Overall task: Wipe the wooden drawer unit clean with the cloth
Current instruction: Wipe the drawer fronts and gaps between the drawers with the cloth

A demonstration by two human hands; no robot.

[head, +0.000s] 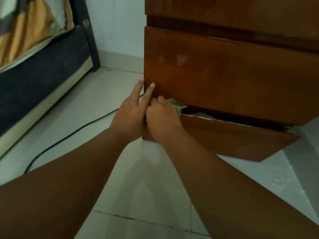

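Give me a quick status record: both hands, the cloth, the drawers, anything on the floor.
left hand: fingers straight, touching the middle drawer at its left edge
right hand: grips green cloth at the gap above the bottom drawer
bottom drawer: ajar, front skewed outward
floor: black cable runs left of the wooden drawer unit

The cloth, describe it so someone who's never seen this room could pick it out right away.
Find the wooden drawer unit on the tiled floor, then its bottom drawer, which hangs ajar. At that drawer's left end the right hand grips the cloth, a small crumpled pale green wad, the only soft, light thing against the brown wood.
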